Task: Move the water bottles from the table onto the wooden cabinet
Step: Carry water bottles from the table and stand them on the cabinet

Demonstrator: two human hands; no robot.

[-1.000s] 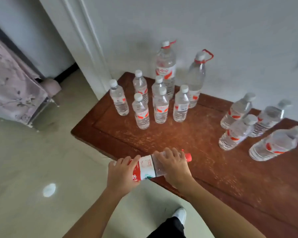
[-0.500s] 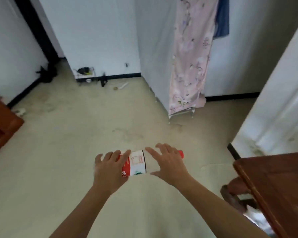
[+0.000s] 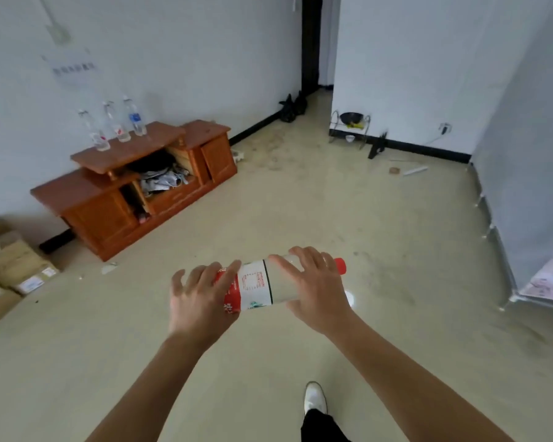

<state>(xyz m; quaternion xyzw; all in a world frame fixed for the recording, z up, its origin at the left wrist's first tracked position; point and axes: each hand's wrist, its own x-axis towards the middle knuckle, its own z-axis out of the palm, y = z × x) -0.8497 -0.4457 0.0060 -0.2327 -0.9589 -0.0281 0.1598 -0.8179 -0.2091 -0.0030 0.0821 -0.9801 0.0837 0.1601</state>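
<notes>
A clear water bottle (image 3: 256, 285) with a red-and-white label and a red cap lies sideways in front of me over the floor. My left hand (image 3: 198, 301) holds its base end. My right hand (image 3: 316, 291) grips its upper part near the cap. The wooden cabinet (image 3: 103, 218) stands against the left wall, some way ahead and to the left of my hands. Three upright bottles (image 3: 118, 126) are lined up on its raised top shelf. The table is out of view.
Cardboard boxes (image 3: 10, 269) sit on the floor left of the cabinet. A grey fabric wardrobe (image 3: 524, 186) lines the right side. A wire rack (image 3: 351, 126) and black bags (image 3: 292, 106) stand by the far wall. Pale floor lies between me and the cabinet.
My view has swung left from the table, past the wardrobe, to the room with the cabinet. The bottle stays sideways in both hands throughout.
</notes>
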